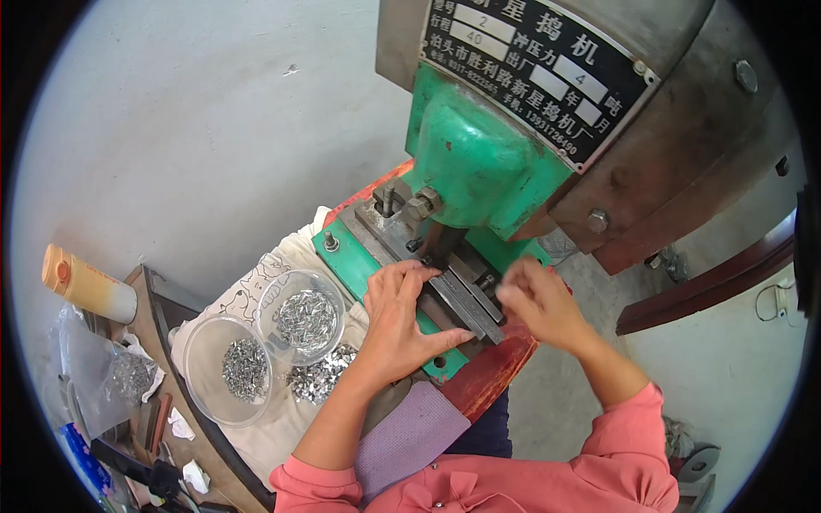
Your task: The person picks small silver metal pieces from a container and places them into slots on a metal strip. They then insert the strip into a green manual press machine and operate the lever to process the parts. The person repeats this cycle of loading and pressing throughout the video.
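Observation:
My left hand (400, 323) lies against the near left side of a dark steel die block (462, 301), under the punch of a green press (479, 150). Its fingertips reach close to the punch, and its thumb stretches apart along the block toward the near end. To the right of the block, my right hand (540, 303) hovers with bent fingers drawn together, slightly blurred. Whatever those fingers may hold is hidden. A clear round tub (339, 323) with thin shiny metal pieces stands left of my left hand, beside a small metal-piece pile (318, 380).
Another clear tub (198, 368) holds small metal bits on the pale cloth (244, 295). An orange-capped bottle (94, 286), a plastic bag (94, 368) and loose items crowd the wooden table at left. The press stands on a red base (487, 385); purple padding (410, 436) lies before me.

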The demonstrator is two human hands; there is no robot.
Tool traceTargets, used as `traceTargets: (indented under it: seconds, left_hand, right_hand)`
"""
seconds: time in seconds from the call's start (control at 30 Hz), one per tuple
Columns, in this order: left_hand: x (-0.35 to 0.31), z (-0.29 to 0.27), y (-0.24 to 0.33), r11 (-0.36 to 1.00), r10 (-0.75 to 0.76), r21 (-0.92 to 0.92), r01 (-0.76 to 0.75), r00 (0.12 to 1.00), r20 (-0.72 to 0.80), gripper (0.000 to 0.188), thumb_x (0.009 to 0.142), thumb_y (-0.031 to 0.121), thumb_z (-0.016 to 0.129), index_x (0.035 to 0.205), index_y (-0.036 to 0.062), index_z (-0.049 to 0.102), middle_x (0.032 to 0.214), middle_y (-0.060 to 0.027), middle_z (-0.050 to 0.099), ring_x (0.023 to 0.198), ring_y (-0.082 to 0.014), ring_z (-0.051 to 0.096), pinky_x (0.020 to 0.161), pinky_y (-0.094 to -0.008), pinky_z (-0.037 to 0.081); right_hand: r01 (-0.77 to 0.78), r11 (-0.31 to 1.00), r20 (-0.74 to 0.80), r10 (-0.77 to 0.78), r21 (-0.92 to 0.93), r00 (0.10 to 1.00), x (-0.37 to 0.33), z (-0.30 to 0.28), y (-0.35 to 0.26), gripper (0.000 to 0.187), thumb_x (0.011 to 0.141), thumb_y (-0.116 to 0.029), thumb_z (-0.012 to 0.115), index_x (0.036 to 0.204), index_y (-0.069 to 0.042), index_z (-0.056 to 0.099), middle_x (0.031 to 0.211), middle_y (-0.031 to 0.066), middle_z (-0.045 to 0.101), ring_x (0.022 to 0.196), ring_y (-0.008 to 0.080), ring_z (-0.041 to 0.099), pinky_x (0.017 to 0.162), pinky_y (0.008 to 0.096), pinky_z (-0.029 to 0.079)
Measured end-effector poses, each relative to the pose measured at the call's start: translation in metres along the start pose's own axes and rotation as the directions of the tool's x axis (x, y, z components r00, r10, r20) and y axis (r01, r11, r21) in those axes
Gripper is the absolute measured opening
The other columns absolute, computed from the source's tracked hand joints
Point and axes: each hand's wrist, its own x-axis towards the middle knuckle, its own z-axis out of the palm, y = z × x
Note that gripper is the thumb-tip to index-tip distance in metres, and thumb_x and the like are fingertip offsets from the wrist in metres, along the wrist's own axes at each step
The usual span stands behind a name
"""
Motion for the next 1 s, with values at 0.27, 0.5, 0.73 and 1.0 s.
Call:
traceTargets:
  seconds: [0.27, 0.5, 0.73, 1.0]
  left_hand:
    - [0.004, -0.006, -0.001, 1.000, -0.011, -0.024, 0.011, 1.000, -0.018, 0.044, 0.090, 0.029, 0.072, 0.124, 0.0029, 0.061, 0.123, -0.0172, 0.053, 0.123, -0.0356, 0.043, 0.108, -0.0455, 0.033]
    - [-0.032, 0.002, 0.014, 0.995, -0.049, -0.098, 0.027, 0.973, -0.226, 0.025, 0.089, 0.010, 0.069, 0.112, 0.0021, 0.065, 0.112, -0.0167, 0.061, 0.106, -0.0351, 0.057, 0.095, -0.0424, 0.043]
    - [-0.078, 0.004, 0.033, 0.846, -0.190, -0.489, 0.211, 0.977, 0.094, 0.024, 0.094, -0.001, 0.064, 0.119, -0.0021, 0.064, 0.113, -0.0138, 0.063, 0.099, -0.0208, 0.067, 0.087, -0.0311, 0.055]
    - [-0.167, -0.051, 0.037, 0.603, -0.439, -0.640, 0.477, 0.868, 0.233, 0.049, 0.097, 0.002, 0.065, 0.144, -0.0016, 0.051, 0.131, -0.0145, 0.059, 0.117, -0.0186, 0.060, 0.099, -0.0328, 0.051]
  right_hand:
    - [0.388, 0.665, 0.032, -0.481, -0.638, 0.876, -0.036, 0.031, 0.011, 0.040, 0.085, -0.033, 0.079, 0.074, -0.006, 0.053, 0.062, 0.0085, 0.052, 0.053, 0.0279, 0.060, 0.045, 0.0390, 0.044]
    - [0.355, 0.753, -0.149, -0.509, -0.553, 0.848, -0.075, 0.032, 0.032, 0.028, 0.083, -0.018, 0.076, 0.074, -0.006, 0.053, 0.063, 0.0086, 0.049, 0.049, 0.0258, 0.053, 0.045, 0.0384, 0.042]
    - [0.331, 0.904, -0.198, -0.389, -0.270, 0.900, -0.136, 0.033, 0.049, 0.021, 0.085, -0.018, 0.073, 0.076, -0.005, 0.058, 0.065, 0.0083, 0.054, 0.049, 0.0255, 0.053, 0.046, 0.0364, 0.042]
    - [0.382, 0.917, 0.267, -0.398, 0.111, 0.878, -0.098, 0.087, 0.022, 0.024, 0.088, -0.020, 0.072, 0.078, -0.003, 0.057, 0.067, 0.0092, 0.052, 0.053, 0.0271, 0.053, 0.049, 0.0383, 0.041]
